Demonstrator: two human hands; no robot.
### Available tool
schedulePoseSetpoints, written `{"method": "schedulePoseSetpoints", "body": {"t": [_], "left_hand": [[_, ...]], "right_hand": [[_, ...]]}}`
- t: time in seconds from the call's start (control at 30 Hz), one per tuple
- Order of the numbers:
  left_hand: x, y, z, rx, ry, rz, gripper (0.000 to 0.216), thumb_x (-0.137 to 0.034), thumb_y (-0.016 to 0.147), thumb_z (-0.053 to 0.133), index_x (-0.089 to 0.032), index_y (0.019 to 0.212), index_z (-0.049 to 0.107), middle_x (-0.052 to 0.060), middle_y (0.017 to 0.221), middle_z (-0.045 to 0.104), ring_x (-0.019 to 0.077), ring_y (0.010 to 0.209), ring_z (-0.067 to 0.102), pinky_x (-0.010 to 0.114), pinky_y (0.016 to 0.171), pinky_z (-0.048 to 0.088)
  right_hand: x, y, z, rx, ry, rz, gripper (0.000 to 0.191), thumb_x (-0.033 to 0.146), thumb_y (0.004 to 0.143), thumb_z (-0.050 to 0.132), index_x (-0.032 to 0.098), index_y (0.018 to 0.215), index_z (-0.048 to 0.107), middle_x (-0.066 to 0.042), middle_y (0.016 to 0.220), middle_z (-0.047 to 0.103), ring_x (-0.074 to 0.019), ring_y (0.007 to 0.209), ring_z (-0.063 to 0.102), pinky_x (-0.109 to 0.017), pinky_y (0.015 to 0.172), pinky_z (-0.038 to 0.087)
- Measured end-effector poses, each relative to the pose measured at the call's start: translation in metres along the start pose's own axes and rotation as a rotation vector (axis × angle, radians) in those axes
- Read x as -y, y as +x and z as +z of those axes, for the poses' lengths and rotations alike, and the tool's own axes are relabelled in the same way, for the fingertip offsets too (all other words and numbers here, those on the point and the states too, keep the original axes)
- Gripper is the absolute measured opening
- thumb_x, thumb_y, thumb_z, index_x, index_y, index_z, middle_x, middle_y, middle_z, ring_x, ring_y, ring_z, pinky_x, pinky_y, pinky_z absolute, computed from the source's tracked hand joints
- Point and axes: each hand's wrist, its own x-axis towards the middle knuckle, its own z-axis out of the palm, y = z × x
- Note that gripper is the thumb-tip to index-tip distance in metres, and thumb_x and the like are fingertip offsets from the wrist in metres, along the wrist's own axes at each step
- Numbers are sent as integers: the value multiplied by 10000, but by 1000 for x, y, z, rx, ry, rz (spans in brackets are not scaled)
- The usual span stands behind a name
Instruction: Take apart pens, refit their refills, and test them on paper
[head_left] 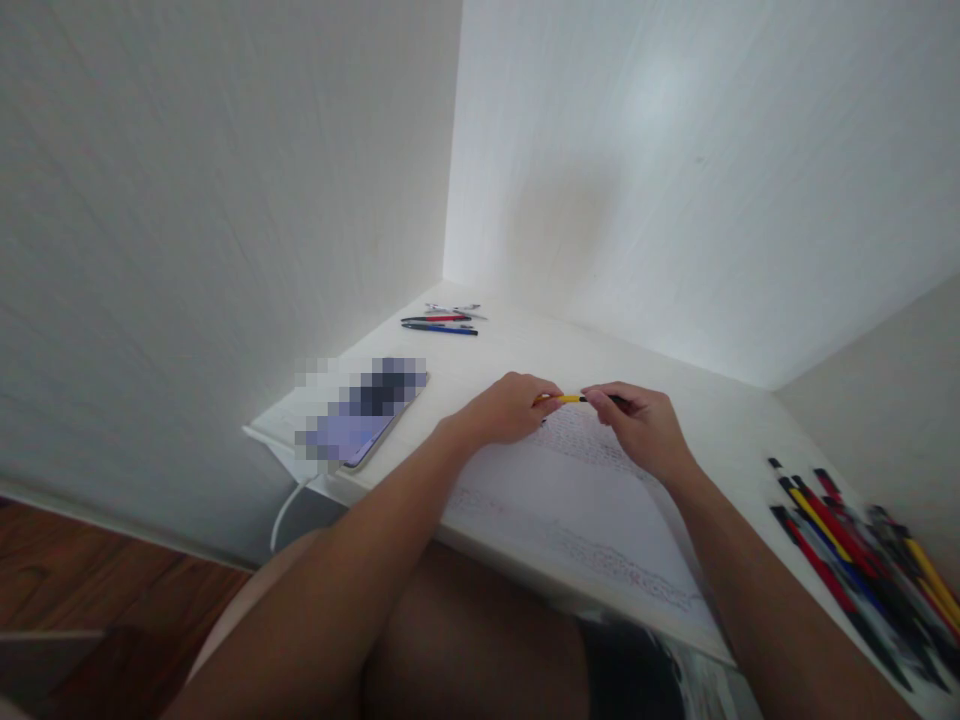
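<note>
A yellow pen point(571, 399) with black parts is held level between my two hands, above a written sheet of paper point(570, 490). My left hand point(514, 405) pinches its yellow end between thumb and fingers. At the other end, the fingers of my right hand point(637, 412) are closed around the black part. My fingers hide much of the pen, so I cannot tell whether it is in one piece. A small dark tip shows just below my left fingers; what it belongs to is unclear. Lines of handwriting cover the top and bottom of the paper.
Several pens point(442, 325) lie at the back left of the white desk point(517, 345). A phone point(375, 420), partly blurred, rests at the left edge with a white cable point(283, 510). To the right is a pile of pens point(855, 560). Pale walls point(600, 150) enclose the desk.
</note>
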Motion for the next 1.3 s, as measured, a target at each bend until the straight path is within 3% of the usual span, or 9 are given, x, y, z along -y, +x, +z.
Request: {"method": "schedulePoseSetpoints", "body": {"t": [0.17, 0.37, 0.5, 0.73, 1.0, 1.17, 1.3], "left_hand": [[-2, 0, 2, 26, 8, -3, 294, -299, 994, 454, -191, 905, 713, 29, 789, 698, 143, 694, 569, 281, 668, 390], [1, 2, 3, 46, 27, -12, 307, -300, 994, 444, -169, 933, 715, 47, 809, 702, 148, 703, 568, 279, 675, 379], [3, 2, 4, 42, 19, -10, 299, -295, 995, 445, -169, 975, 717, 51, 831, 708, 153, 726, 581, 280, 676, 374], [3, 2, 6, -6, -10, 10, 270, -284, 984, 458, -167, 949, 698, 34, 789, 682, 138, 694, 553, 277, 629, 320], [-2, 2, 1, -39, -86, 13, 280, -294, 995, 442, -165, 897, 671, 13, 731, 648, 121, 662, 530, 269, 632, 324], [-4, 4, 1, 101, -281, 15, 288, -289, 1000, 429, -149, 986, 680, 3, 690, 643, 109, 632, 541, 254, 652, 381], [-9, 2, 6, 261, -581, -26, 298, -290, 1015, 392, -133, 1002, 645, -5, 634, 607, 97, 548, 496, 240, 594, 392]], "right_hand": [[6, 1, -1, 103, 42, 58, 330, 495, 911, 612, 188, 860, 722, -16, 644, 608, -138, 544, 493, -273, 490, 349], [8, 0, -2, 140, 47, 114, 347, 489, 933, 559, 173, 886, 694, -8, 600, 557, -145, 538, 466, -286, 491, 307], [5, 1, -1, 129, 148, 117, 295, 455, 922, 576, 176, 937, 672, -13, 654, 568, -162, 592, 505, -299, 540, 352], [6, 0, 0, 44, 579, 139, 181, 390, 920, 634, 224, 925, 559, -22, 740, 640, -173, 662, 568, -313, 615, 441], [9, 0, -1, -7, 716, 185, 338, 501, 925, 668, 173, 995, 711, -116, 877, 735, -202, 710, 648, -342, 639, 487], [14, 0, -2, -22, 776, 203, 293, 466, 883, 733, 179, 932, 772, -64, 743, 682, -162, 660, 589, -302, 632, 475], [17, -1, -7, 31, 801, 223, 267, 441, 869, 755, 176, 868, 789, -57, 728, 653, -150, 664, 579, -275, 623, 473]]}}
